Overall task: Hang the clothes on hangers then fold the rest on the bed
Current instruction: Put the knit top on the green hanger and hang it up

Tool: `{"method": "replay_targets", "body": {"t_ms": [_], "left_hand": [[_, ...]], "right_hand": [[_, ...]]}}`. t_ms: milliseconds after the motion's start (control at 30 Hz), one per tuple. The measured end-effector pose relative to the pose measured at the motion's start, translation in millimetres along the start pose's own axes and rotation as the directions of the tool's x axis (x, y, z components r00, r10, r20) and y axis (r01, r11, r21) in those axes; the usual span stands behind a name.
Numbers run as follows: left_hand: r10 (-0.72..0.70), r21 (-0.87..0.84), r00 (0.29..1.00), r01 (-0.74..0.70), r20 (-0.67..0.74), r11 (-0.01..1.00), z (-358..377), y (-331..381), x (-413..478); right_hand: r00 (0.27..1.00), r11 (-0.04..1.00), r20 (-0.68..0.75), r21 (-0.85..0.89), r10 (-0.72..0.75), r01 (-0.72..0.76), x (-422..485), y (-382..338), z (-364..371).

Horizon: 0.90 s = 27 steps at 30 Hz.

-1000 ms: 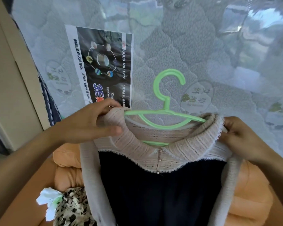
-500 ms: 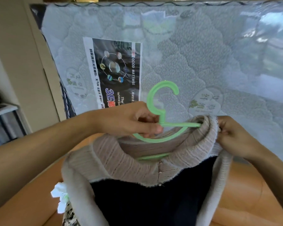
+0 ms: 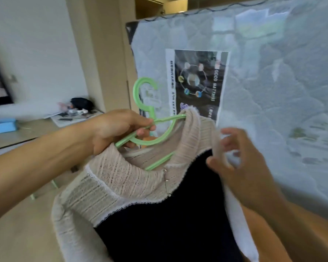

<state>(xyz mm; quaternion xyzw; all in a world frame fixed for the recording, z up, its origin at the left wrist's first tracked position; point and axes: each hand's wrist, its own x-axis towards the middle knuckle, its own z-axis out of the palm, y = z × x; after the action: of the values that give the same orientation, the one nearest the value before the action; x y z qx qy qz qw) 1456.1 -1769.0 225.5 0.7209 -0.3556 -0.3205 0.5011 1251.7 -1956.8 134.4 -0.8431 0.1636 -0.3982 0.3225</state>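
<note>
Hands (image 3: pixel 114 129) (image 3: pixel 242 167) gripping hanger (image 3: pixel 160 141), lace-collared top (image 3: pixel 121 186) (navy body)

The hanger (image 3: pixel 160 140) is smooth green plastic, faintly shiny. The garment (image 3: pixel 121 184) has a ribbed, open beige knit collar edged in lace and a matt dark cloth body. At right, glossy clear film wraps the quilted mattress (image 3: pixel 276 95).

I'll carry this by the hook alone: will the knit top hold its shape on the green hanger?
Probably floppy: the knit top drapes below the green hanger. It may slide, since the hanger tilts and one smooth arm is bare by the left hand.
</note>
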Motion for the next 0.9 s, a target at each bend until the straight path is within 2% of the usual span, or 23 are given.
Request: {"method": "replay_targets", "body": {"t_ms": [67, 100, 200, 300, 400, 533, 633, 733, 900], "left_hand": [[-0.048, -0.092, 0.995, 0.04, -0.084, 0.995, -22.6, 0.3, -21.9], [-0.066, -0.14, 0.992, 0.051, -0.107, 0.989, -32.3, 0.7, -31.1], [-0.09, -0.253, 0.981, 0.044, -0.174, 0.966, -67.4, -3.1, -59.8], [-0.098, -0.336, 0.968, 0.014, -0.232, 0.942, -98.1, -12.8, -91.6], [-0.115, -0.415, 0.945, -0.024, -0.306, 0.909, -121.8, -25.1, -122.1], [-0.109, -0.507, 0.921, -0.104, -0.373, 0.856, -147.5, -36.1, -165.9], [-0.052, -0.438, 0.883, -0.179, -0.466, 0.881, -170.8, -48.4, -191.8], [-0.013, -0.341, 0.824, -0.22, -0.567, 0.914, -199.4, -67.8, -208.1], [0.065, -0.234, 0.745, -0.289, -0.664, 0.928, -232.9, -98.2, -232.1]], "right_hand": [[0.973, 0.994, 0.229, 0.113, -0.027, 0.001, -15.3, -34.7, 25.2], [0.936, 0.984, 0.348, 0.18, -0.049, -0.016, -20.3, -50.4, 34.0], [0.754, 0.953, 0.646, 0.288, -0.123, -0.091, -24.0, -103.4, 54.0], [0.613, 0.916, 0.767, 0.363, -0.19, -0.17, -22.7, -151.7, 81.2], [0.551, 0.896, 0.798, 0.403, -0.243, -0.188, -30.8, -193.7, 118.9], [0.563, 0.864, 0.781, 0.455, -0.271, -0.215, -45.7, -246.7, 165.8], [0.581, 0.861, 0.775, 0.453, -0.25, -0.232, -56.4, -283.2, 200.1], [0.632, 0.809, 0.746, 0.494, -0.208, -0.317, -64.9, -317.4, 227.2], [0.676, 0.789, 0.718, 0.508, -0.167, -0.345, -78.1, -356.3, 265.9]]}}
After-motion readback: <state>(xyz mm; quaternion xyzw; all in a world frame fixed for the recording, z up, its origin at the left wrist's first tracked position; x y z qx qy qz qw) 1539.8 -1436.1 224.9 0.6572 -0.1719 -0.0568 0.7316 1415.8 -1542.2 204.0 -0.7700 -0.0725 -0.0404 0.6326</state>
